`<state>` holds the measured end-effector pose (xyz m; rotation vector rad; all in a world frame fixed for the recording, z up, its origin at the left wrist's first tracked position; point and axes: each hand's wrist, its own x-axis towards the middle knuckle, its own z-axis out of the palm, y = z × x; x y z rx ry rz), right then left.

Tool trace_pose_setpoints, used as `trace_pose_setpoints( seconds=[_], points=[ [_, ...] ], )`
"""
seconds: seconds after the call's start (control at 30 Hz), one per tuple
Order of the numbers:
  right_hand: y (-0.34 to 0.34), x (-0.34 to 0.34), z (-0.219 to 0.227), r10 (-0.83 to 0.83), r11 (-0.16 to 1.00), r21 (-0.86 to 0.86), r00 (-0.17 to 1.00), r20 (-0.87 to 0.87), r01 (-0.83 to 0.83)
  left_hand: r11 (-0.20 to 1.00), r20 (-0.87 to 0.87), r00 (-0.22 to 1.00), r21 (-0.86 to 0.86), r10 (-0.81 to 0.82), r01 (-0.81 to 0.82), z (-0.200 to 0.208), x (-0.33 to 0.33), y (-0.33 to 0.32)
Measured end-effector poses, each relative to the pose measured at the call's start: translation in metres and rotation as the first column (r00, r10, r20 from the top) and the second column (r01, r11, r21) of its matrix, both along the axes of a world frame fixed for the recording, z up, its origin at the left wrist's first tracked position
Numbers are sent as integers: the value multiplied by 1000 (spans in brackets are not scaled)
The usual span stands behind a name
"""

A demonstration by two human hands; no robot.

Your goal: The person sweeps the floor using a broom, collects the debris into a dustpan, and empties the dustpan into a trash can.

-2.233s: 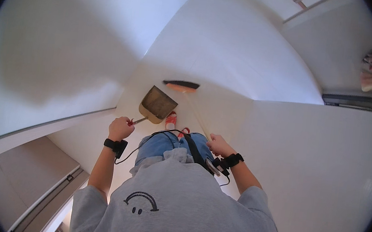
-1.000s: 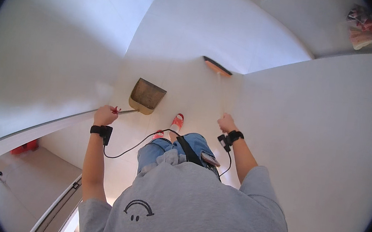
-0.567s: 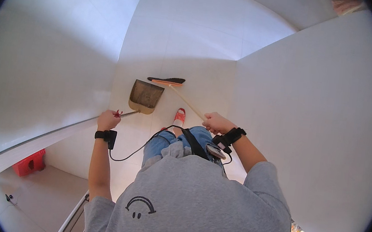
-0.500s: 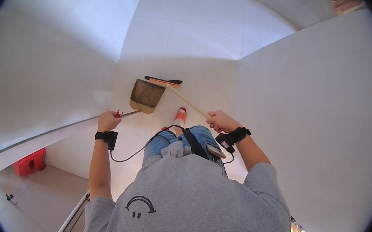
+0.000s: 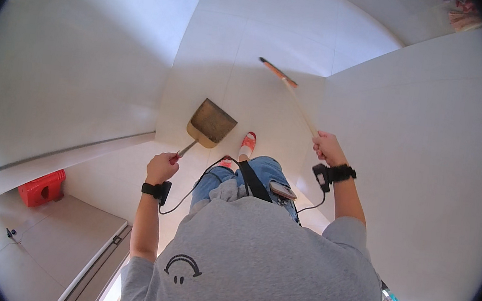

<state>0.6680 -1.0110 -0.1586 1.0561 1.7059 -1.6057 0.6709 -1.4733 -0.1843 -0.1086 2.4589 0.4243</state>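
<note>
My left hand (image 5: 162, 167) is closed round the handle of a dustpan (image 5: 212, 124), a brownish scoop with a paler tan back edge. Its pan lies ahead of my feet, tilted toward the right; whether it rests on the floor I cannot tell. In my right hand (image 5: 329, 148) is the pale handle of a broom (image 5: 287, 80), fingers wrapped round it. The orange and black broom head is farther out, beyond the dustpan and to its right, apart from it. I cannot make out any debris in the pan.
Pale walls stand on the left and on the right (image 5: 414, 146). My red shoes (image 5: 248, 141) are on the light tiled floor (image 5: 204, 57). A red plastic object (image 5: 42, 188) sits at the lower left, near a metal-edged door track (image 5: 94, 264). Cables run from bands on both wrists.
The broom has swung away from the dustpan, forward and to the right, with my right hand. The dustpan has turned and shifted to the right, and my left hand has moved right with it.
</note>
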Motion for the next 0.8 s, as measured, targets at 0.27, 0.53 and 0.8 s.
trace_pose_setpoints(
  seconds=[0.27,0.53,0.8],
  points=[
    [27,-45,-110,3,988,155,1000,22,-6,999,-41,999,-40,0,-1,11,-9,16],
    [-82,19,1,290,955,-102,944,159,-277,999,-26,999,-20,27,-28,16,-5,14],
    [-74,4,47,-87,744,-607,941,326,279,999,-31,999,-46,11,-13,18,-11,16]
  ],
)
